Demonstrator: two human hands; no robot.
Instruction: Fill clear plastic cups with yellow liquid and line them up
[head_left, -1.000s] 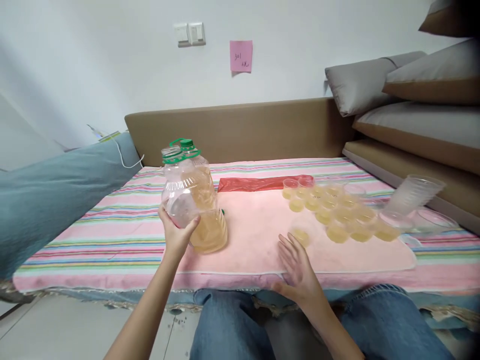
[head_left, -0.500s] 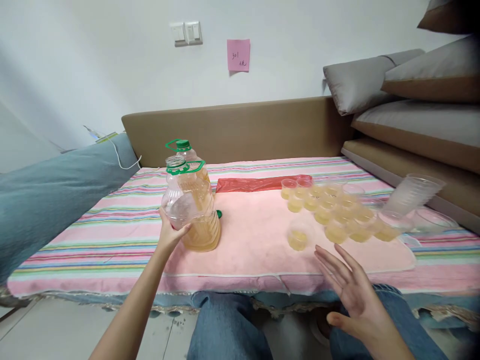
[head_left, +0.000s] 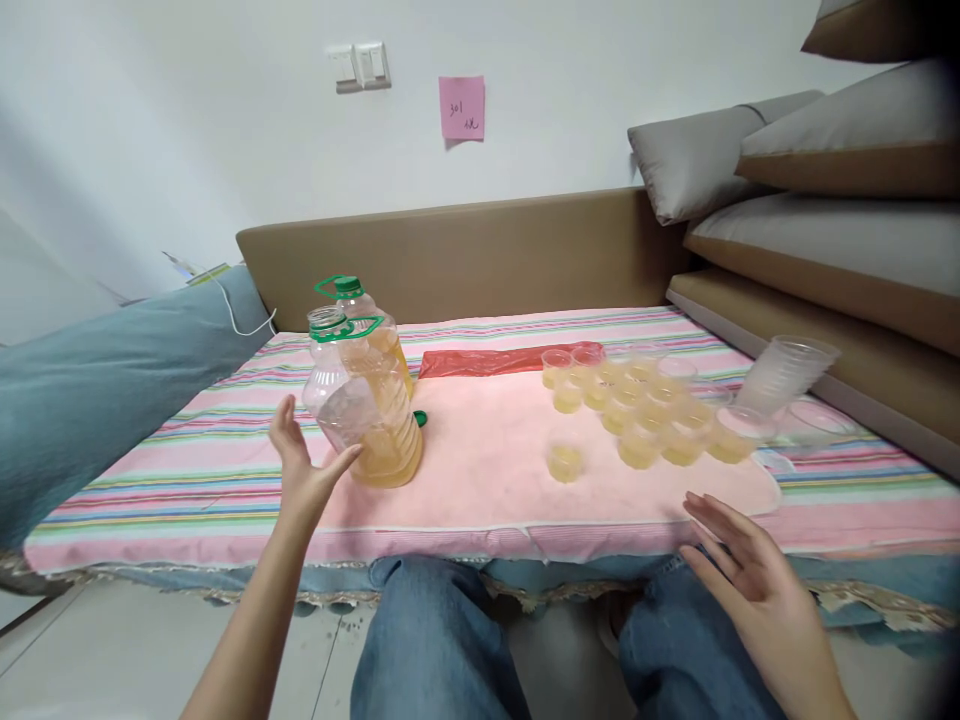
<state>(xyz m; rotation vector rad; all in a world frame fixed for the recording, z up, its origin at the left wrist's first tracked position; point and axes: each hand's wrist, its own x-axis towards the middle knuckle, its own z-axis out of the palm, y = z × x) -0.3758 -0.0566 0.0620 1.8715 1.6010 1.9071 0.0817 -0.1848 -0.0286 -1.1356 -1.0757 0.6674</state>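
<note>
The clear plastic jug (head_left: 365, 405), green-collared, uncapped and part-filled with amber liquid, stands upright on the pink towel (head_left: 487, 470). The left hand (head_left: 304, 470) is spread beside it, thumb touching. The right hand (head_left: 757, 585) hovers spread over the knee.

Clear glossy plastic jug (head_left: 360, 400); matt pink towel (head_left: 495, 470); striped woven cloth (head_left: 187, 470); clear plastic cups (head_left: 637, 410).

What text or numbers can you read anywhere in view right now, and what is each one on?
"301" on the pink sticky note stuck to the wall; a second handwritten line beneath it is too blurred to read.
No label or print shows on the two bottles, the cups or the light switches.
</note>
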